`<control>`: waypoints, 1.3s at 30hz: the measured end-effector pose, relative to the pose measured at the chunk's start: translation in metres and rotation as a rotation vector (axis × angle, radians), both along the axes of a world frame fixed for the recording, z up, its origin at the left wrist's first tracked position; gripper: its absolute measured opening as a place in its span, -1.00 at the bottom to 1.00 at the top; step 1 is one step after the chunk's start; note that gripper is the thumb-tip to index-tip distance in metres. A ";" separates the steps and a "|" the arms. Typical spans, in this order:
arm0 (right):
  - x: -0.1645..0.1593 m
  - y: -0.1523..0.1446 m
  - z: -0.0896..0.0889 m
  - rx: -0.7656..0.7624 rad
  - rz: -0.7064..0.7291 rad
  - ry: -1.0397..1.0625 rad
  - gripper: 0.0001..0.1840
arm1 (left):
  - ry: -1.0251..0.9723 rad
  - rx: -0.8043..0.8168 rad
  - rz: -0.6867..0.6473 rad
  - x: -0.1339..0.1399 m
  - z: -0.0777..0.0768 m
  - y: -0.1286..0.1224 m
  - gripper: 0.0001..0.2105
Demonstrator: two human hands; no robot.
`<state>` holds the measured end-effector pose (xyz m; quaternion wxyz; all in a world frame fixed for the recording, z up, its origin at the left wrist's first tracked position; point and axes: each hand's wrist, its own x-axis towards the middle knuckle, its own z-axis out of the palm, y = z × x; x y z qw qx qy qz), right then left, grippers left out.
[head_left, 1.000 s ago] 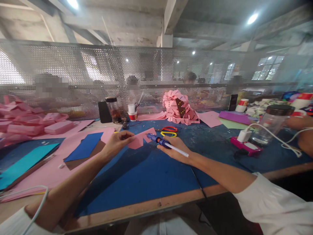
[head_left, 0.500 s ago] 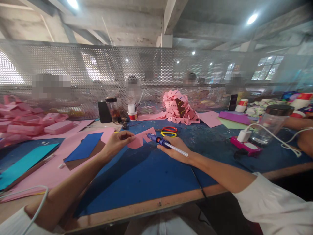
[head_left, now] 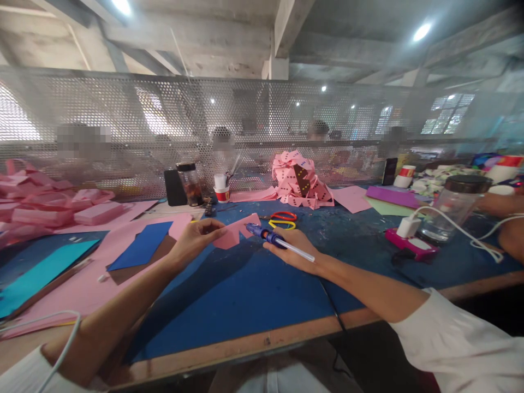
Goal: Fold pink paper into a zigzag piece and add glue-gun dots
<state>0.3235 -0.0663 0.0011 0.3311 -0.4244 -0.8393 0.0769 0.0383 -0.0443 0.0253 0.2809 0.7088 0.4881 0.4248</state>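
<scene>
Between the thumb and fingers of my left hand [head_left: 203,233] is a pink paper piece [head_left: 229,237], notched along its lower edge and held above the blue tabletop [head_left: 229,300]. My right hand [head_left: 293,248] is closed around a blue hot glue gun [head_left: 268,236], with a clear glue stick [head_left: 301,251] sticking out of its rear. The gun's nozzle is at the right part of the paper; whether it touches, I cannot tell. Scissors [head_left: 283,220] with red and yellow handles lie just beyond my right hand.
Pink paper boxes [head_left: 98,213] pile up at the left, near blue card [head_left: 143,245] and turquoise card [head_left: 49,275]. Dotted pink paper pieces [head_left: 292,177] are heaped by the mesh screen [head_left: 254,120]. A jar [head_left: 452,207] and pink power strip [head_left: 411,244] stand right, near another person's arm [head_left: 510,234].
Both my hands, the paper and the glue gun hold almost the same position. At the far right, the other person's arm has shifted slightly.
</scene>
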 end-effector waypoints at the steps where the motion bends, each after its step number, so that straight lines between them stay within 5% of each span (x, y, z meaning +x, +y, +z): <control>1: 0.000 0.000 0.000 0.000 0.000 0.002 -0.76 | -0.006 0.002 -0.002 0.000 0.000 0.000 -0.68; 39: 0.001 0.001 -0.002 0.004 -0.006 -0.016 -0.76 | 0.005 -0.020 -0.001 -0.002 -0.001 0.002 -0.68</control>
